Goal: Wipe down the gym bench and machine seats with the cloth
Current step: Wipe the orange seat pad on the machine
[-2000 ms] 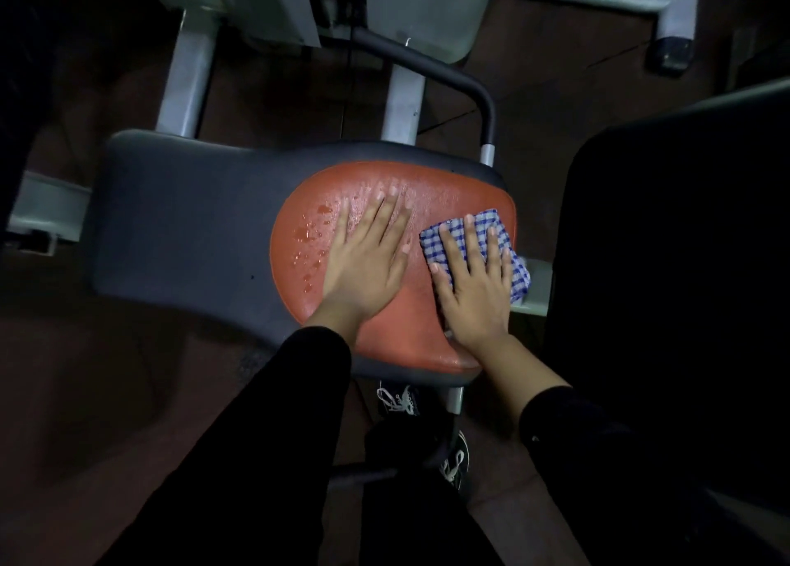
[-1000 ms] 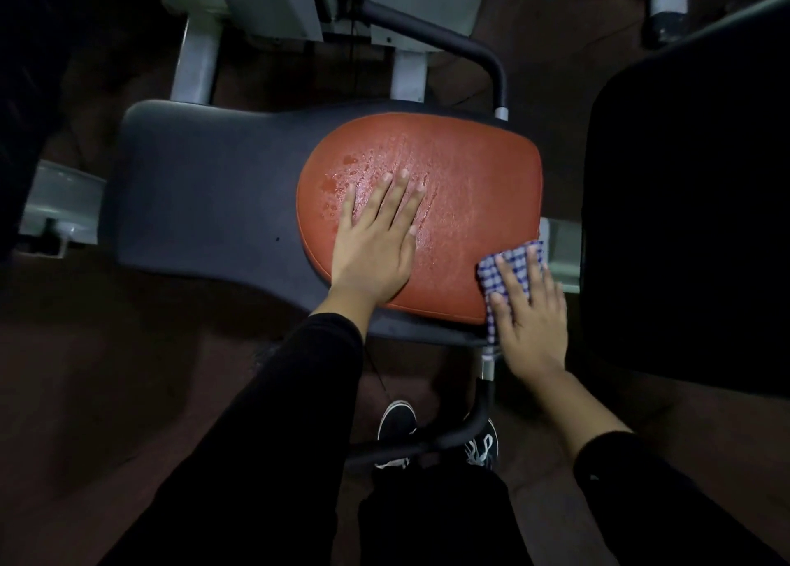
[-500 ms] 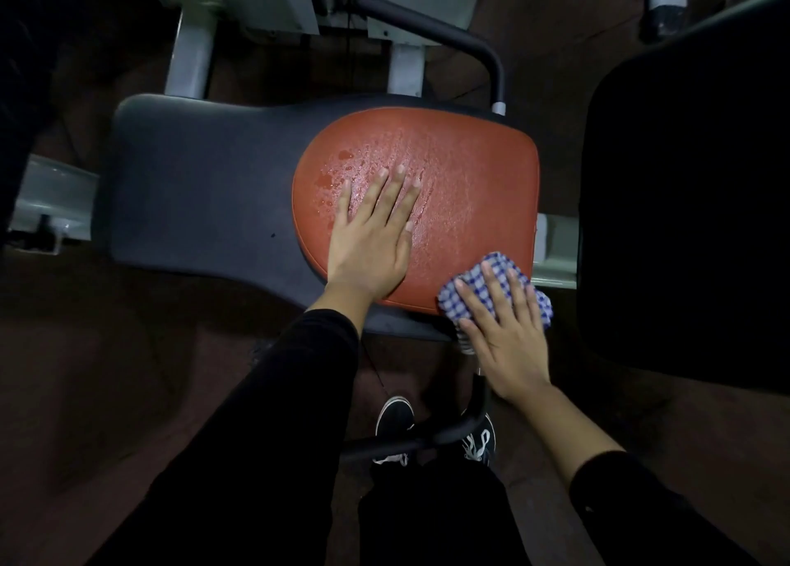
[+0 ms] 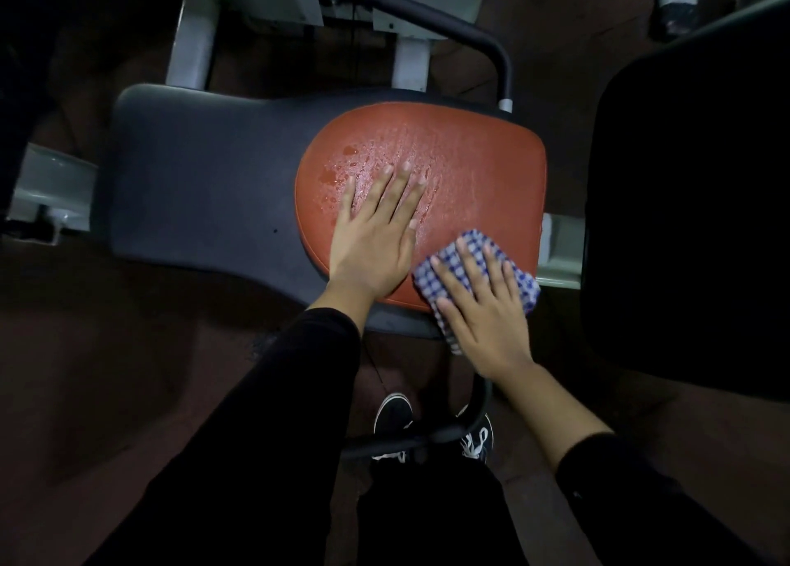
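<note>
The cloth [image 4: 476, 275], pressed flat under the right hand [image 4: 483, 309], has slid back onto the orange seat [image 4: 470, 172] beside the flat, resting left hand [image 4: 376, 240], so wet drops remain.

Dim light. Dark reddish-brown floor [image 4: 107, 373]. Pale grey machine frame [image 4: 192, 39] at top, black curved bar [image 4: 449, 20] crossing it. Large black pad [image 4: 692, 189] at right, mostly in shadow.
</note>
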Action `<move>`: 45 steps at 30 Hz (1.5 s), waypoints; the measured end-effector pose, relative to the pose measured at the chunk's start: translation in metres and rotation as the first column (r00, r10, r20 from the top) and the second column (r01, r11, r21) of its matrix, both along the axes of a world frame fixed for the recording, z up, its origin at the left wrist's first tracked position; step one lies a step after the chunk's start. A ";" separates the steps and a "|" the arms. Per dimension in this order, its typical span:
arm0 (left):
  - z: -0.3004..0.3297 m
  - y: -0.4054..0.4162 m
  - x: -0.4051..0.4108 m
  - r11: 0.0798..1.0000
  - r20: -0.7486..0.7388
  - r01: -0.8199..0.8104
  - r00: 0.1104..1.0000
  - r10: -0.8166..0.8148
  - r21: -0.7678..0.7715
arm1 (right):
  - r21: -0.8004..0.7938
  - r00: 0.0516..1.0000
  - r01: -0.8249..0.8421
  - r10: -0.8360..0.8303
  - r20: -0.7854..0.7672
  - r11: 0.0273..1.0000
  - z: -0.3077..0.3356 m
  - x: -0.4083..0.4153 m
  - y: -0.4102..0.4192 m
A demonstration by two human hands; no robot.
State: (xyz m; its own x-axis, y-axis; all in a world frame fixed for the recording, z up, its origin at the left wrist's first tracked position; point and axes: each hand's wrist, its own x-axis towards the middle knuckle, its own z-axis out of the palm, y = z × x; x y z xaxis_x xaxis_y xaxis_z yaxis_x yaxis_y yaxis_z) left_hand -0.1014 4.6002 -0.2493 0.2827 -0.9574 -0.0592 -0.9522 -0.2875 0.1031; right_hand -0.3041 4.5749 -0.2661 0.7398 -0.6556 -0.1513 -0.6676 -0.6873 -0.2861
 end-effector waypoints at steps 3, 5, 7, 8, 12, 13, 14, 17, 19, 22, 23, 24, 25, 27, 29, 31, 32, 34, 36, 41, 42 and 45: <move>0.000 0.000 0.000 1.000 -0.003 -0.001 1.000 0.001 -0.009 | 0.030 1.000 0.006 -0.006 -0.024 1.000 -0.008 -0.048 -0.006; -0.001 0.000 0.000 1.000 -0.007 -0.003 1.000 0.003 -0.018 | 0.076 0.995 0.092 -0.088 -0.056 0.993 -0.006 -0.064 -0.022; -0.002 0.000 -0.001 1.000 -0.010 -0.001 1.000 0.001 -0.025 | 0.111 0.985 0.163 -0.155 -0.072 0.980 -0.003 -0.057 -0.038; -0.003 0.000 0.000 1.000 -0.011 0.001 1.000 -0.001 -0.025 | 0.114 0.980 0.193 -0.186 -0.064 0.975 -0.001 -0.046 -0.044; -0.001 -0.001 0.001 0.999 -0.040 0.009 0.999 -0.010 -0.038 | 0.057 0.976 0.216 -0.215 -0.009 0.975 0.006 0.013 -0.053; 0.000 -0.001 0.001 0.999 -0.053 0.015 0.998 -0.017 -0.047 | 0.051 0.982 0.187 -0.187 -0.002 0.981 0.007 0.025 -0.049; 0.002 0.000 0.002 0.998 -0.072 0.016 0.997 -0.021 -0.058 | 0.049 0.987 0.157 -0.158 0.008 0.986 0.008 0.034 -0.044; 0.004 0.008 0.014 0.995 -0.107 -0.024 0.994 0.013 -0.097 | 0.037 0.992 0.113 -0.115 0.056 0.993 0.009 0.047 -0.023; 0.005 0.016 0.029 0.993 -0.084 -0.058 0.995 0.049 -0.105 | 0.005 0.994 0.089 -0.089 0.066 0.996 0.007 0.045 -0.016; 0.002 0.022 0.052 0.994 -0.090 -0.073 0.994 0.065 -0.082 | -0.080 0.996 0.064 -0.059 0.060 0.995 0.004 0.042 -0.022; 0.001 0.022 0.056 0.995 -0.108 -0.070 0.992 0.062 -0.076 | -0.097 0.996 0.072 -0.067 0.053 0.993 0.003 0.042 -0.025; 0.000 0.021 0.059 0.995 -0.122 -0.066 0.991 0.056 -0.080 | -0.098 0.995 0.088 -0.084 0.043 0.991 0.003 0.043 -0.028; -0.002 0.021 0.061 0.993 -0.128 -0.064 0.990 0.051 -0.096 | -0.089 0.994 0.108 -0.106 0.033 0.990 0.003 0.046 -0.030; -0.004 0.021 0.060 0.988 -0.135 -0.074 0.989 0.056 -0.133 | -0.069 0.990 0.139 -0.138 0.011 0.988 0.003 0.048 -0.030; -0.005 0.021 0.058 0.982 -0.145 -0.094 0.987 0.070 -0.162 | -0.067 0.987 0.160 -0.160 0.009 0.985 0.004 0.050 -0.028; -0.005 0.021 0.058 0.977 -0.158 -0.103 0.985 0.074 -0.186 | -0.058 0.984 0.176 -0.175 0.010 0.983 0.007 0.055 -0.027; -0.005 0.020 0.059 0.976 -0.169 -0.106 0.983 0.073 -0.191 | -0.053 0.984 0.177 -0.177 0.011 0.983 0.008 0.060 -0.027; -0.005 0.020 0.060 0.977 -0.188 -0.104 0.980 0.069 -0.186 | -0.066 0.989 0.147 -0.146 0.018 0.987 0.011 0.073 -0.025; -0.004 0.020 0.062 0.980 -0.194 -0.097 0.979 0.063 -0.172 | -0.104 0.998 0.062 -0.059 0.030 0.993 0.011 0.088 -0.015; -0.003 0.020 0.064 0.983 -0.199 -0.091 0.978 0.057 -0.162 | -0.225 0.973 -0.213 0.228 0.044 0.951 0.000 0.069 0.018; -0.003 0.020 0.064 0.982 -0.201 -0.091 0.978 0.057 -0.165 | -0.247 0.960 -0.265 0.278 0.019 0.932 -0.005 0.053 0.019; -0.005 0.021 0.062 0.980 -0.194 -0.091 0.979 0.057 -0.176 | -0.267 0.954 -0.296 0.297 -0.035 0.917 -0.011 0.010 0.005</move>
State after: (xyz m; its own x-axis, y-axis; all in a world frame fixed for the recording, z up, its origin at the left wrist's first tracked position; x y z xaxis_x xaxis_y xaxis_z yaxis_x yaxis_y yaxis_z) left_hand -0.0392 4.6209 -0.2538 0.3537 -0.9337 0.0564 -0.8878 -0.3161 0.3344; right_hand -0.2937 4.5802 -0.2767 0.9069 -0.4214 0.0036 -0.4202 -0.9049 -0.0682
